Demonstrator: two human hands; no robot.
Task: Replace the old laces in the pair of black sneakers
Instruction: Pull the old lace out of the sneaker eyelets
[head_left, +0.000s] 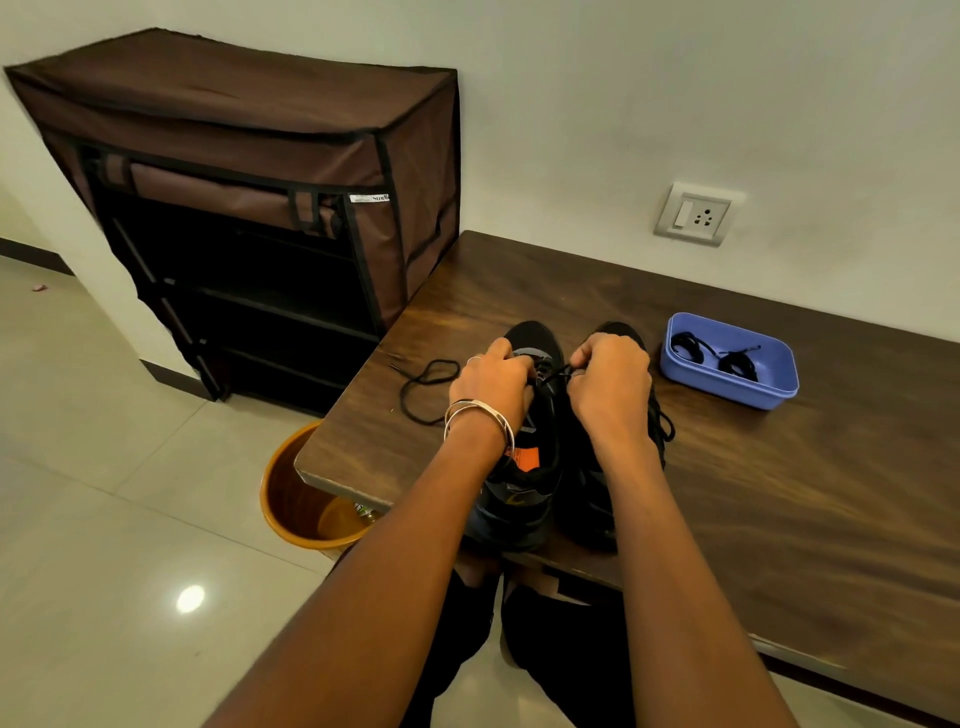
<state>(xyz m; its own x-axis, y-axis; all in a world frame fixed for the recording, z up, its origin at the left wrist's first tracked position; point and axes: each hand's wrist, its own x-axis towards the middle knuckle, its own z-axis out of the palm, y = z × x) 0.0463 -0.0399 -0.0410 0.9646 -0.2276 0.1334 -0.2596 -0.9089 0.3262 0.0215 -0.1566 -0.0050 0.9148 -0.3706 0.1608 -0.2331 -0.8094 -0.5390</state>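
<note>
Two coiled black laces are held in the blue tray on the surface. Lace on left sneaker is pinched by left hand and right hand.

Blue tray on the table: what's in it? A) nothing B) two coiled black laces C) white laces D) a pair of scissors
B: the blue tray to the right of the sneakers holds two coiled black laces, lying side by side on its floor.
</note>
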